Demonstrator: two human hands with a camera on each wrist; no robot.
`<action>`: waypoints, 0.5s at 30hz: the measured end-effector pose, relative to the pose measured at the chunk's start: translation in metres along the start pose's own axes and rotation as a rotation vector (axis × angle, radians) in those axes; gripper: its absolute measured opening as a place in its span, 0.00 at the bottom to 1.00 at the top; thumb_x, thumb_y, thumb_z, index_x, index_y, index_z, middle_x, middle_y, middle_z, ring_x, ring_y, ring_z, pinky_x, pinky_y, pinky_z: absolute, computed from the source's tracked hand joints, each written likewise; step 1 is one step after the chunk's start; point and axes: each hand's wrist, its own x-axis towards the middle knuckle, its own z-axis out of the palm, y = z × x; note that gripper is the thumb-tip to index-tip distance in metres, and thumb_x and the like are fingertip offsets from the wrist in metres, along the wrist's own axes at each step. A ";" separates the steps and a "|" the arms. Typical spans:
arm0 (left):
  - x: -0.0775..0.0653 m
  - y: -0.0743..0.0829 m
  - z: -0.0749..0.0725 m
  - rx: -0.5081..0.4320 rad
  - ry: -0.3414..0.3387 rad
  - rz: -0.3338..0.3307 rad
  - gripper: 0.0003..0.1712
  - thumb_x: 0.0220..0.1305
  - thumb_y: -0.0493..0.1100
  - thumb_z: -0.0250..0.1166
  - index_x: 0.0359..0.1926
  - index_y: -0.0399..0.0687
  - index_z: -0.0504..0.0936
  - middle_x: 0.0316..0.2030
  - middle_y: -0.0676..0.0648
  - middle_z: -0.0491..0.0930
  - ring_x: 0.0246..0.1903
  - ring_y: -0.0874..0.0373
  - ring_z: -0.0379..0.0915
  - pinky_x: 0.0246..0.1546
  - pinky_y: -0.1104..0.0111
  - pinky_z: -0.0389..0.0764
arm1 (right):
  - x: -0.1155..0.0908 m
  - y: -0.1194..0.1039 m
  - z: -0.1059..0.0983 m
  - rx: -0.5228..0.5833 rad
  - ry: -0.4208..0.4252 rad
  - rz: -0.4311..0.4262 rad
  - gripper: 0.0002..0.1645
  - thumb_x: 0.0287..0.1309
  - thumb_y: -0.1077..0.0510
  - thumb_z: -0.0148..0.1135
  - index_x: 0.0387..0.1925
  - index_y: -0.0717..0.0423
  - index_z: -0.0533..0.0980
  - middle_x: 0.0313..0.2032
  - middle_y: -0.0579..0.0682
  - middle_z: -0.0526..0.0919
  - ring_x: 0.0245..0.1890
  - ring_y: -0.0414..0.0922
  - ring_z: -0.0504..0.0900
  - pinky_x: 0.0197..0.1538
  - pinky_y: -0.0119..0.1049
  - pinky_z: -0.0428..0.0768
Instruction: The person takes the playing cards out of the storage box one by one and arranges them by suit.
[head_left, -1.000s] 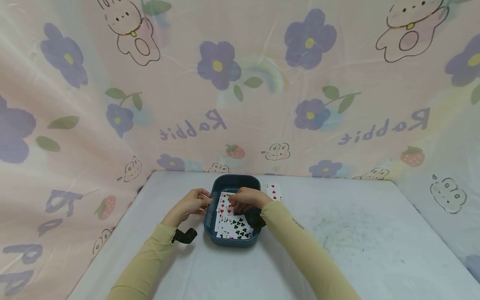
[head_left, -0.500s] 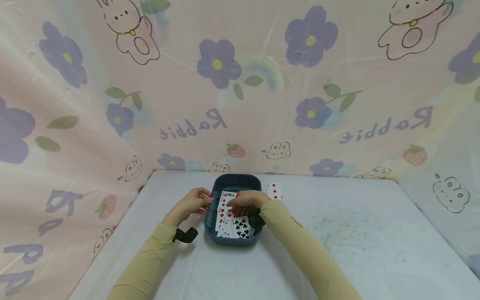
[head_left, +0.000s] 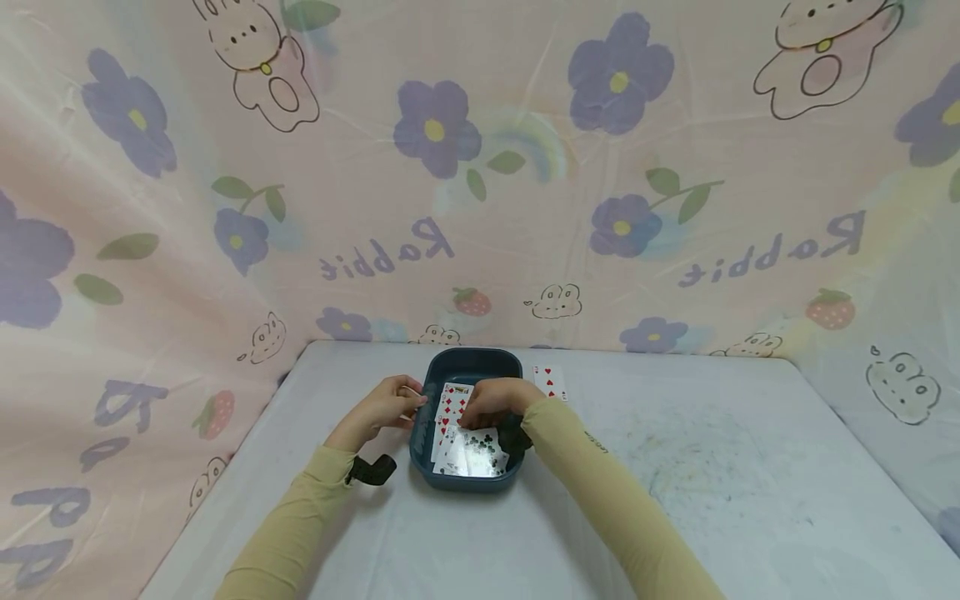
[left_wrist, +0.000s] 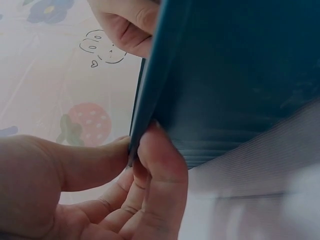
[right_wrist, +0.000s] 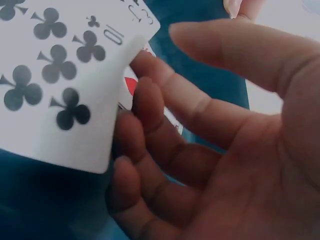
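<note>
A dark blue plastic tub (head_left: 468,485) holds several playing cards. My left hand (head_left: 384,407) pinches its left rim; in the left wrist view the thumb (left_wrist: 95,162) and index finger (left_wrist: 162,155) meet on that edge. Inside the tub, my right hand (head_left: 493,400) is at the ten of clubs (head_left: 476,457), which is tilted and catches the light. In the right wrist view its fingers touch the side of the ten of clubs (right_wrist: 57,90), the index fingertip partly behind a corner, while the thumb (right_wrist: 200,42) stays apart. A diamonds card (head_left: 452,400) lies beyond, above a partly covered hearts card.
A hearts card (head_left: 547,380) lies on the white-covered table (head_left: 705,500), just right of the tub and partly hidden by the right forearm. A patterned curtain (head_left: 510,242) hangs behind the table and along both sides. Black straps sit at both wrists.
The ten of clubs has gone from lying flat to tilted, and glare now covers its face. My right hand has shifted slightly over it. The left hand keeps its hold on the rim.
</note>
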 end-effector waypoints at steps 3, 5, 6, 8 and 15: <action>0.000 0.001 0.000 0.003 0.000 0.002 0.15 0.68 0.36 0.59 0.51 0.34 0.69 0.36 0.42 0.76 0.29 0.55 0.74 0.28 0.65 0.80 | -0.001 0.001 0.000 0.030 0.009 -0.025 0.07 0.56 0.58 0.65 0.30 0.60 0.82 0.23 0.47 0.77 0.24 0.40 0.71 0.29 0.32 0.71; -0.001 0.001 0.000 0.003 0.000 0.004 0.15 0.68 0.36 0.59 0.51 0.34 0.69 0.36 0.41 0.76 0.29 0.55 0.73 0.28 0.65 0.80 | -0.002 0.002 0.000 0.058 0.010 -0.037 0.06 0.56 0.60 0.66 0.31 0.60 0.83 0.24 0.46 0.79 0.25 0.39 0.72 0.30 0.31 0.72; -0.001 0.000 0.000 0.003 0.000 0.005 0.15 0.68 0.36 0.59 0.51 0.34 0.69 0.36 0.41 0.76 0.29 0.55 0.73 0.28 0.65 0.80 | -0.002 0.002 0.000 0.074 0.010 -0.041 0.05 0.56 0.61 0.66 0.32 0.61 0.83 0.25 0.46 0.80 0.25 0.39 0.73 0.31 0.30 0.73; 0.000 0.000 0.000 0.002 0.000 0.005 0.15 0.67 0.36 0.59 0.51 0.34 0.69 0.36 0.41 0.77 0.29 0.55 0.73 0.28 0.65 0.80 | -0.002 0.003 0.000 0.102 0.007 -0.049 0.04 0.56 0.63 0.66 0.32 0.62 0.82 0.26 0.46 0.81 0.26 0.38 0.74 0.31 0.29 0.73; 0.001 0.000 0.000 0.000 -0.003 0.005 0.14 0.68 0.36 0.59 0.51 0.34 0.69 0.36 0.41 0.77 0.29 0.55 0.73 0.28 0.66 0.80 | -0.004 0.003 -0.002 0.123 0.071 -0.088 0.04 0.56 0.61 0.66 0.33 0.59 0.82 0.26 0.46 0.79 0.25 0.40 0.73 0.31 0.31 0.74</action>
